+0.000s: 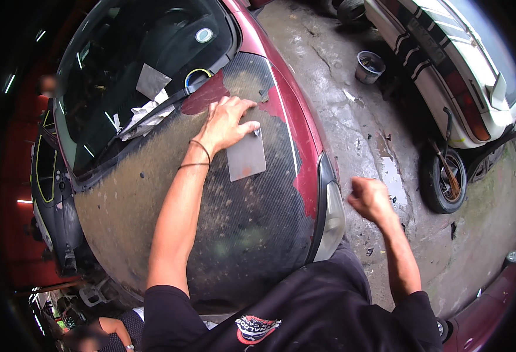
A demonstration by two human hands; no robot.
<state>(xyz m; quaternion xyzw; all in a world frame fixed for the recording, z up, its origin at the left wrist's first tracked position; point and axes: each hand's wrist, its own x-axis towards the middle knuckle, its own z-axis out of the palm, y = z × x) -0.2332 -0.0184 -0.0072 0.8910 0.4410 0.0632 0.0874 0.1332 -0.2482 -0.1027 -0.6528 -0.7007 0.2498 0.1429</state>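
A car hood (pixel 170 234), worn to a black ribbed surface with brownish patches, lies in front of me; red paint remains along its right side. My left hand (pixel 227 122) is palm down over its upper part, fingers spread and thumb apart, close to a leftover patch of red paint (pixel 210 95). Partly beneath that hand lies a grey rectangular sheet (pixel 247 157) with a reddish smudge. Closed into a fist, my right hand (pixel 370 198) hangs beside the headlight (pixel 333 220); anything within its fingers is hidden.
On the windshield's lower part rest another grey sheet (pixel 152 81), a roll of tape (pixel 198 78) and crumpled paper (pixel 146 114). To the right are a bucket (pixel 369 67), a loose wheel (pixel 444 179) and a white car (pixel 445 76). Someone's arm (pixel 115 330) shows at lower left.
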